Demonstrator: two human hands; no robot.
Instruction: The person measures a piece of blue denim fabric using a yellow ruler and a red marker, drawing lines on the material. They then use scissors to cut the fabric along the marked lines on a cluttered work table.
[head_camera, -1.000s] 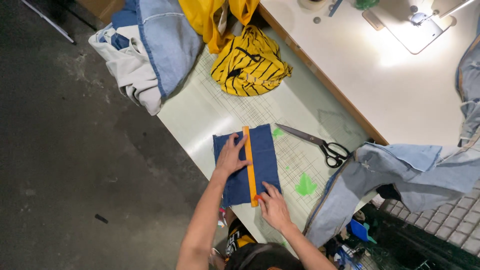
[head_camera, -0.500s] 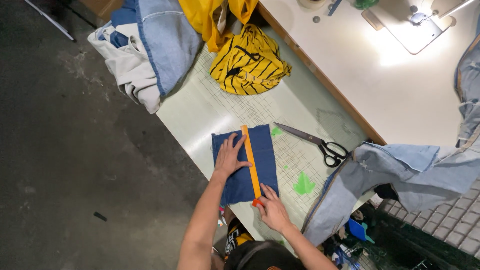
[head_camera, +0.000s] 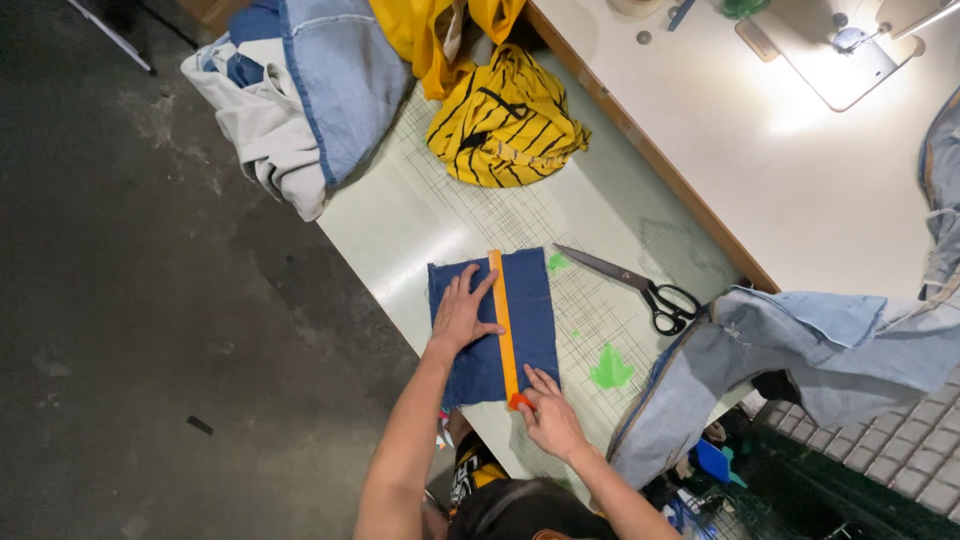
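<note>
Denim, a dark blue piece (head_camera: 492, 330), lies flat on the green cutting mat (head_camera: 420, 215). Left hand (head_camera: 462, 312) presses spread fingers beside the yellow ruler (head_camera: 503, 325); right hand (head_camera: 548, 415) pinches a small red marker (head_camera: 518, 401) (scissors (head_camera: 632, 286) lie nearby).

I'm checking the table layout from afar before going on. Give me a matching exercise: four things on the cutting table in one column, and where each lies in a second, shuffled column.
Things:
1. ruler
2. scissors
3. striped yellow cloth
4. pale jeans

Places:
A. hanging over the table's right edge
B. bare table, right of the dark blue cloth
C. lengthwise on the dark blue cloth, under the left hand
D. far end of the table

Pairs: 1-C, 2-B, 3-D, 4-A
</note>
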